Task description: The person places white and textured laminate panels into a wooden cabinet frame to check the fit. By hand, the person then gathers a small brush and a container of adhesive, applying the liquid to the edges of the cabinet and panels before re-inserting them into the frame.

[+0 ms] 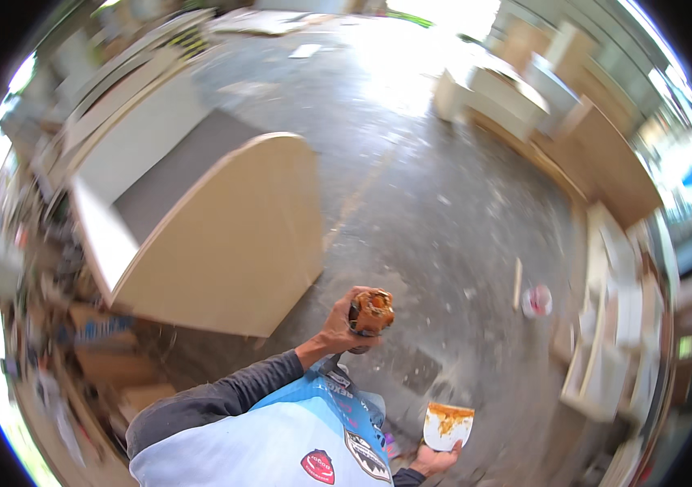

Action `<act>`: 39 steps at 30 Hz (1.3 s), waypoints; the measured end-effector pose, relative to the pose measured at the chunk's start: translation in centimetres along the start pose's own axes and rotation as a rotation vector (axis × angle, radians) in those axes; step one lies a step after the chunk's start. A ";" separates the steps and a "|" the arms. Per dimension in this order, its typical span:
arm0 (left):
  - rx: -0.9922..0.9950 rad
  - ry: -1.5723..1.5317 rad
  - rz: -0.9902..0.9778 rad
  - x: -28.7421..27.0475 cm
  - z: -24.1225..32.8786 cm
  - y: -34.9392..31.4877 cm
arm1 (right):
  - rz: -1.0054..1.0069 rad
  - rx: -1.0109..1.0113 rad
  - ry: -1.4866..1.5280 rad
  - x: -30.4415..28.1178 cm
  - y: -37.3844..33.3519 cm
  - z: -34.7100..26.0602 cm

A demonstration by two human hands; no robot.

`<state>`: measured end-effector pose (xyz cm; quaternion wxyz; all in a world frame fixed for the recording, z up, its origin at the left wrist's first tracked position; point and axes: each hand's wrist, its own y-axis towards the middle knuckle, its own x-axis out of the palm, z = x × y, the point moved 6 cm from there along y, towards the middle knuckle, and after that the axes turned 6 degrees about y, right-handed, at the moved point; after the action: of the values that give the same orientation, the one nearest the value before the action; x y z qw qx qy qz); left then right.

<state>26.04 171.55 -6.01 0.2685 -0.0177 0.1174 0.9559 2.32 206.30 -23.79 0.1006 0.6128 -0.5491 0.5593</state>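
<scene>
My left hand [338,326] is wrapped around a small can [372,312] held out in front of me. Orange-brown stuff, like glue, coats the can's top and rim. Lower and to the right, my right hand [437,460] grips a flat white spreader [447,432] by its near edge. The same orange-brown stuff is smeared over the far edge and upper part of the spreader. Can and spreader are well apart, both above the grey floor. To the left of the can stands a large wooden cabinet-like piece [232,235] with a rounded pale side panel.
On the grey concrete floor [443,203] to the right lie a white tub [536,301] and a thin wooden strip [517,284]. White shelf-like units [597,381] and a brown board [601,162] line the right. Scrap wood and cardboard [110,365] crowd the left.
</scene>
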 end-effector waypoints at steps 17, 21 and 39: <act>-0.031 0.129 1.274 3.4 0.5 -9.7 | -0.434 1.013 -0.547 24.3 24.8 16.8; -0.013 0.183 1.550 5.6 1.1 -13.6 | -0.669 1.204 -0.787 27.6 22.5 21.7; 0.039 0.435 2.548 9.0 7.2 -45.9 | -2.721 0.326 -1.209 13.6 -0.8 35.6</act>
<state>42.31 215.83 -9.76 -0.8510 -0.0444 0.1063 0.5124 20.31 172.76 -25.17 0.2266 0.7782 0.5354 -0.2376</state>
